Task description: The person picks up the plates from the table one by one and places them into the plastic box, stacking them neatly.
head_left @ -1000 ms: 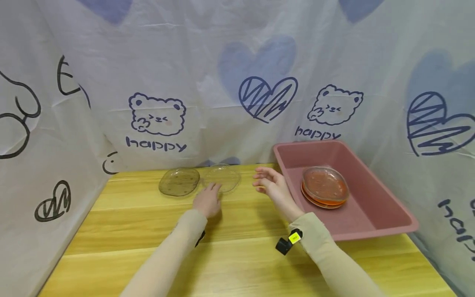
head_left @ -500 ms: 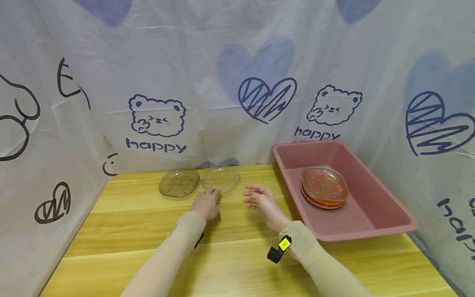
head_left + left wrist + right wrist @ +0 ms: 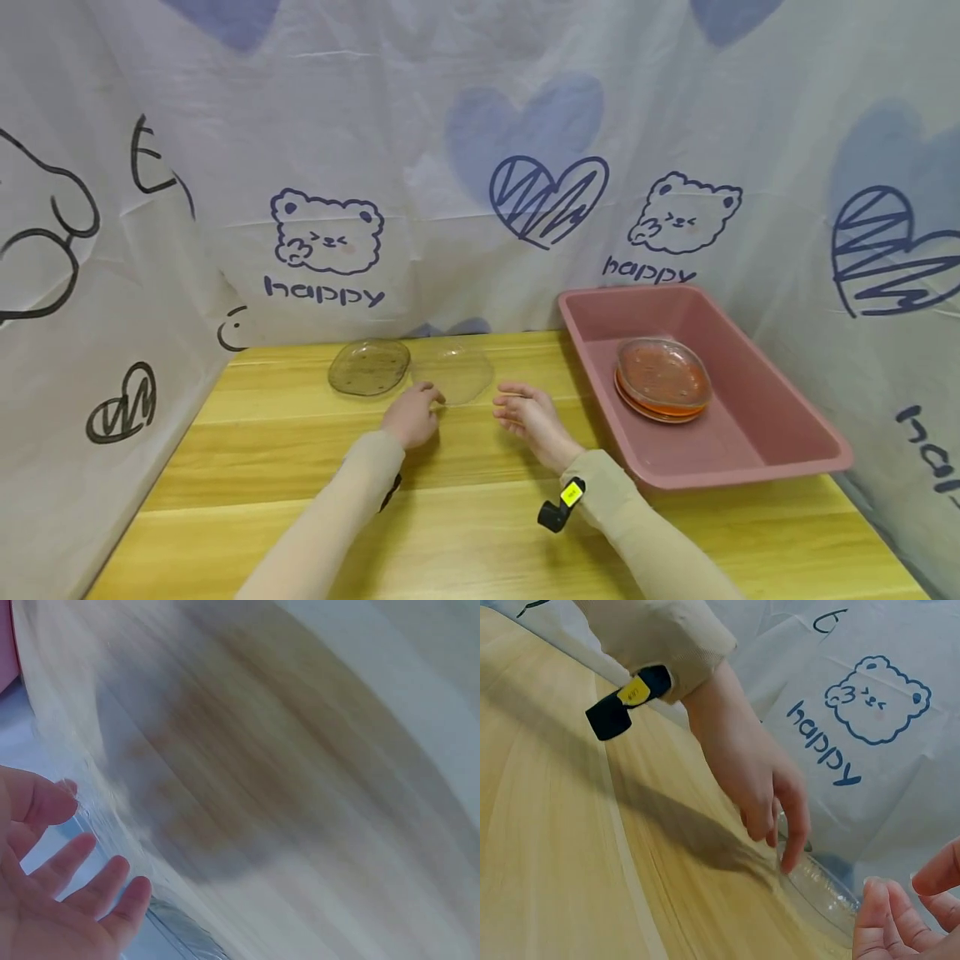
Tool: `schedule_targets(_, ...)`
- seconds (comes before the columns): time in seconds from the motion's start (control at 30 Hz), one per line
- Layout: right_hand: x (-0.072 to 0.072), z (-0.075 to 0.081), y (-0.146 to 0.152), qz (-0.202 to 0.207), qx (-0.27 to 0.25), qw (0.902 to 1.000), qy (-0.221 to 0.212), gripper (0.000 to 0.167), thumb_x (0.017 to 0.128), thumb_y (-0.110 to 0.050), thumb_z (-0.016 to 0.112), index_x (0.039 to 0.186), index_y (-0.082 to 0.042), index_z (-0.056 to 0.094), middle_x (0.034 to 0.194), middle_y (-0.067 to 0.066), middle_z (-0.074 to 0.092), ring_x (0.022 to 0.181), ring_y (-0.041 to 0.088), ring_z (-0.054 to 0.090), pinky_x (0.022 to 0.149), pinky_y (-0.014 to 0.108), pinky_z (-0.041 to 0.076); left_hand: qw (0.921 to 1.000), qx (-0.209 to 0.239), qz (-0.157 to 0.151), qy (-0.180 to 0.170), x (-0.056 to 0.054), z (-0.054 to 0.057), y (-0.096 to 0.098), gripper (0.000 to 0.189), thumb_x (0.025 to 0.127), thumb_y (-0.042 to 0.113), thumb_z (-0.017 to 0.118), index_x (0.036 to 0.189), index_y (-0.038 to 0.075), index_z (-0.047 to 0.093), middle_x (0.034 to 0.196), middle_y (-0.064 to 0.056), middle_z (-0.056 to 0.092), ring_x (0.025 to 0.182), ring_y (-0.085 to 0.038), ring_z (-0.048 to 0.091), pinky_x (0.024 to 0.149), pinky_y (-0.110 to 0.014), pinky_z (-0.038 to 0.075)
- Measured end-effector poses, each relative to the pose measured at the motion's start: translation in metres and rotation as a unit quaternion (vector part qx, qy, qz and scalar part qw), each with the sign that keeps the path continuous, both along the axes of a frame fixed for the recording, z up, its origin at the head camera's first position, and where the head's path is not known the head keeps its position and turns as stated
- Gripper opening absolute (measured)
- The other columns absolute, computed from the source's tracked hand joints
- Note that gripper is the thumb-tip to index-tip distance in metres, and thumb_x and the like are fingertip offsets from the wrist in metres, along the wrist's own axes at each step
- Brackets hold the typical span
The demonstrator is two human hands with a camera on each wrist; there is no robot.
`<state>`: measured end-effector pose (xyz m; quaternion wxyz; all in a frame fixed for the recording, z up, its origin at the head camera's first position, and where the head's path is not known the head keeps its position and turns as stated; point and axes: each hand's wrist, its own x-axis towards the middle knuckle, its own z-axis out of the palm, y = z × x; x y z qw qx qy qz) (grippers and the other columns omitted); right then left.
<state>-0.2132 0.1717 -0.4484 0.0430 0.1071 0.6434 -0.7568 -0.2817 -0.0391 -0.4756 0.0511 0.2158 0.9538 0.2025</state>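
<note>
In the head view, my left hand (image 3: 411, 415) is at the near left edge of a clear plate (image 3: 457, 375). Its thumb and index finger pinch the rim, as the left wrist view suggests, while the other fingers (image 3: 97, 889) are loosely bent. The plate is see-through, so its outline is faint. To the right, my right hand (image 3: 534, 423) hovers above the wooden table (image 3: 465, 533) with relaxed fingers and a gap between it and the plate. In the right wrist view its fingertips (image 3: 874, 900) hold nothing.
A greyish transparent plate (image 3: 369, 367) lies on the table left of the clear one. At right, a pink bin (image 3: 600, 400) holds a stack of orange and clear plates (image 3: 663, 375). A printed curtain (image 3: 420, 167) closes off the back and sides.
The clear plate has shifted a little toward me with my left hand at its edge. My right hand has come left and nearer, away from the bin.
</note>
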Motion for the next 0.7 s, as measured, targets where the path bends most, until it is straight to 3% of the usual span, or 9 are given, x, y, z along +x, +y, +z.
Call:
schedule_targets(0.17, -0.001, -0.004, -0.001, 0.005, 0.006, 0.9999, -0.009, 0.037, 0.097, 0.001, 0.047, 0.133, 0.007, 0.053, 0.106, 0.010, 0.065, 0.083, 0.011, 0.063, 0.079, 0.022, 0.054, 0.9995, 0.022, -0.012, 0.017, 0.002, -0.001, -0.013, 0.024, 0.089, -0.001, 0.056, 0.103, 0.007, 0.073, 0.148, -0.022, 0.051, 0.133, -0.044, 0.055, 0.107, -0.053, 0.051)
schedule_targets(0.37, -0.003, -0.009, -0.001, 0.005, 0.004, 0.9998, -0.016, 0.037, 0.096, 0.001, 0.050, 0.132, 0.005, 0.054, 0.099, 0.003, 0.064, 0.082, 0.012, 0.064, 0.080, 0.023, 0.054, 0.9989, 0.037, -0.014, 0.026, 0.005, -0.001, -0.025, 0.024, 0.088, -0.004, 0.054, 0.085, 0.009, 0.074, 0.143, -0.021, 0.056, 0.128, -0.042, 0.058, 0.104, -0.053, 0.052)
schedule_targets(0.7, -0.006, -0.016, -0.006, 0.008, 0.002, 0.9998, -0.019, 0.037, 0.095, 0.002, 0.050, 0.131, 0.008, 0.053, 0.105, 0.011, 0.065, 0.080, 0.011, 0.062, 0.073, 0.019, 0.053, 0.9988, 0.012, -0.043, 0.022, 0.013, 0.003, -0.041, 0.028, 0.091, -0.003, 0.054, 0.074, 0.013, 0.070, 0.142, -0.017, 0.058, 0.127, -0.040, 0.059, 0.108, -0.052, 0.050)
